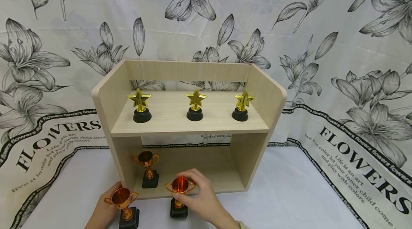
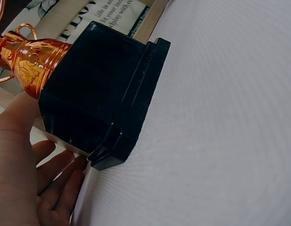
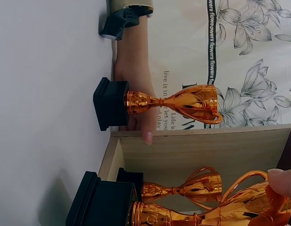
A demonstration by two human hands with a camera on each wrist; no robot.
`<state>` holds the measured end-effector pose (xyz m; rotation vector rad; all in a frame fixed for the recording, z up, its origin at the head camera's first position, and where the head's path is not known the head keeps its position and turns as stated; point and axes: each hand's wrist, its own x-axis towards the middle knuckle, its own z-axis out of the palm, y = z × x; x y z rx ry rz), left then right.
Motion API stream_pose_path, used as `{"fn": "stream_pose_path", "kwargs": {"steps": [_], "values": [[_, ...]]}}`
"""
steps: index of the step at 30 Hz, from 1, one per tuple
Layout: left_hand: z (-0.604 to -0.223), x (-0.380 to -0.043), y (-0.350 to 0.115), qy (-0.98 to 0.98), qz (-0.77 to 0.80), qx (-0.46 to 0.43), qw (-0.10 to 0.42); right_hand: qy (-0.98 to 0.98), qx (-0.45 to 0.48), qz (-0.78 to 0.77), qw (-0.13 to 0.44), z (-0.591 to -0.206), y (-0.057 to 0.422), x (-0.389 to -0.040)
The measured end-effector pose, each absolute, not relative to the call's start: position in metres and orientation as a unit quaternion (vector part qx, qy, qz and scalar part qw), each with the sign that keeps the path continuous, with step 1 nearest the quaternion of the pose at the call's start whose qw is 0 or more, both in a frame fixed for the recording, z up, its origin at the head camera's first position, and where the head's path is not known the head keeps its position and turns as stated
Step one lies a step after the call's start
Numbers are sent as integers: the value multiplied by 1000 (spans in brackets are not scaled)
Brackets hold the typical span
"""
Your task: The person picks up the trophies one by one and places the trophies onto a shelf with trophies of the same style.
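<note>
In the head view my right hand (image 1: 204, 200) pinches the cup of a copper-coloured trophy (image 1: 178, 210) between thumb and fingers. That trophy is upright in front of the shelf's lower opening; whether its black base touches the table I cannot tell. My left hand (image 1: 104, 205) is at the wooden shelf's (image 1: 190, 132) left side, its thumb by the panel edge in the right wrist view. A second copper trophy (image 1: 121, 199) stands in front of this hand, which is not gripping it; its black base (image 2: 93, 80) fills the left wrist view. Another copper trophy (image 1: 150, 179) stands inside the lower compartment, at the left.
Three gold star trophies with black bases stand on the upper level: left (image 1: 142, 115), middle (image 1: 195, 114) and right (image 1: 240, 114). A white cloth (image 1: 283, 193) covers the table. Flower-printed fabric (image 1: 244, 18) hangs behind and at both sides.
</note>
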<state>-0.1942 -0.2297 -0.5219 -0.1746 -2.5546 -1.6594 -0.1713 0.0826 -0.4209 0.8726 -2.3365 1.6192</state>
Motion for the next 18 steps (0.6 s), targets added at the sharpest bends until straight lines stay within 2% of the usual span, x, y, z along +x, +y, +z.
{"fn": "stream_pose_path", "kwargs": {"steps": [4, 11, 18], "values": [[-522, -193, -230, -833, -549, -60, 47, -781, 291, 546, 82, -419, 82, -173], [-523, -193, -230, -834, -547, -54, 48, -791, 258, 553, 48, -381, 77, -156], [-522, -194, -231, -841, -535, -63, 55, -789, 260, 555, 48, -380, 77, -157]]}}
